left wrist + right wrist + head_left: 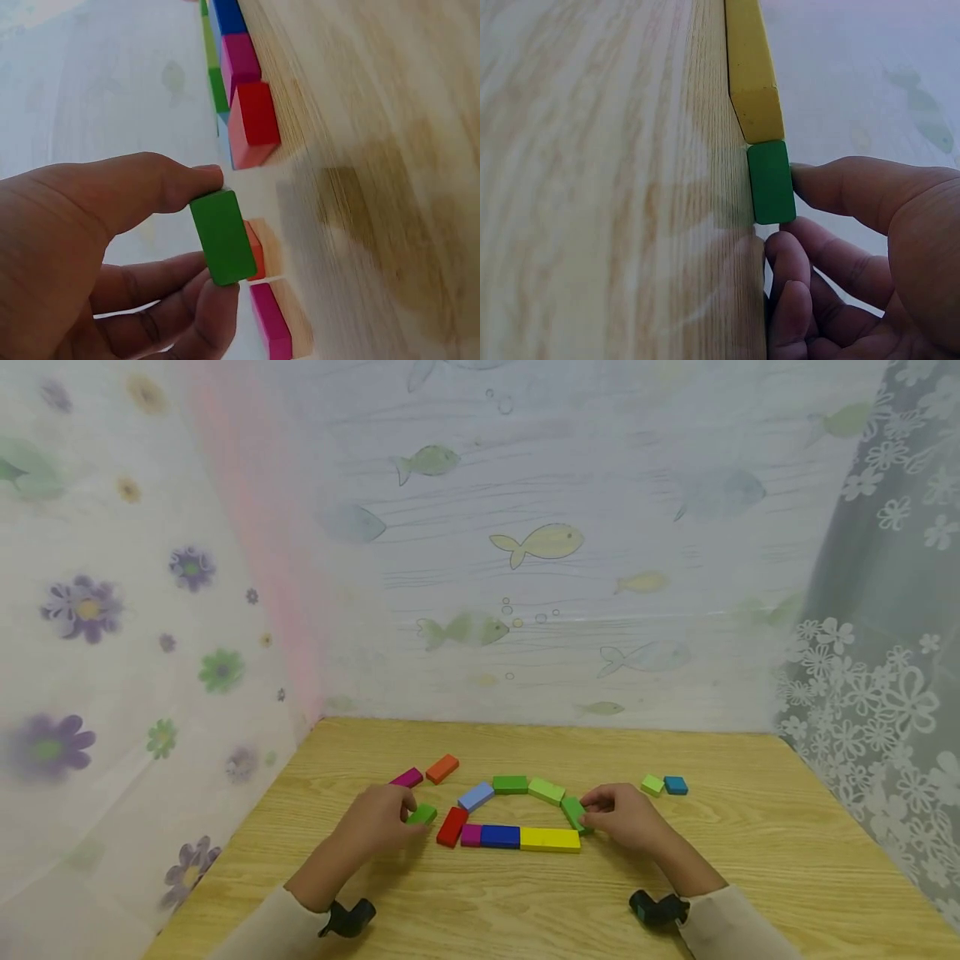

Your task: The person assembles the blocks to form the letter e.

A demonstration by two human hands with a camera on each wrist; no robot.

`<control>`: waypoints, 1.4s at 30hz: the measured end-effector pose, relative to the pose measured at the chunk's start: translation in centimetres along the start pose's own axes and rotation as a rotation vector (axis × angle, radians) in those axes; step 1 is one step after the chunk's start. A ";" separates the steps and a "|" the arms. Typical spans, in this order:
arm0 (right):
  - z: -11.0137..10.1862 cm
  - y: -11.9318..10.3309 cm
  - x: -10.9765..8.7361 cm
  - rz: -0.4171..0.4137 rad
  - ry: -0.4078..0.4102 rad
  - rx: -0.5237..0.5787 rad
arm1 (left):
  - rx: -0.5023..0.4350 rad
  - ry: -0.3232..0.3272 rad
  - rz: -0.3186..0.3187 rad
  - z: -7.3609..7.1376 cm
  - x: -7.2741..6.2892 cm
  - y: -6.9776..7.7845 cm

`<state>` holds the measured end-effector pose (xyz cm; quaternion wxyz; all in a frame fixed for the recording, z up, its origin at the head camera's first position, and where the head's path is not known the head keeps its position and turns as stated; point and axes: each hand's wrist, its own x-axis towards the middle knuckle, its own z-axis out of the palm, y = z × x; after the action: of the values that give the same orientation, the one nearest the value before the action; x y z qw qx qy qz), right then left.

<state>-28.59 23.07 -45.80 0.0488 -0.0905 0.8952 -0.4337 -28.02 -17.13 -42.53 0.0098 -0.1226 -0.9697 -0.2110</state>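
Note:
In the head view my left hand (382, 817) pinches a green block (423, 815) between thumb and fingers, left of the red block (452, 827). The left wrist view shows the end of this green block (224, 237) facing the camera. On the right, my right hand (621, 817) grips another green block (574, 815) at the right end of an arch of blocks. That green block (772, 183) stands right at the end of the yellow block (756, 82) in the right wrist view. A light blue block (476, 797), a green block (510, 785) and a lime block (547, 791) form the rest of the arch.
Under the arch lies a straight row: a small magenta block (471, 836), a dark blue block (500, 837) and a yellow block (550, 840). Farther left are magenta (407, 777) and orange (442, 768) blocks. Small lime (652, 785) and blue (676, 785) blocks lie at right.

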 end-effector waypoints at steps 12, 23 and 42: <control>0.0 0.2 0.2 0.006 -0.002 0.001 | -0.020 -0.115 -0.020 0.0 -3.1 2.3; 0.0 0.1 0.0 0.012 0.000 0.008 | -0.023 -0.159 0.016 1.2 -3.9 3.6; 0.0 0.1 0.0 0.012 0.000 0.009 | -0.323 -0.282 -0.033 1.4 -1.8 0.6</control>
<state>-28.60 23.10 -45.86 0.0520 -0.0849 0.8937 -0.4375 -26.14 -16.46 -43.66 -0.1491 -0.1349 -0.9170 -0.3445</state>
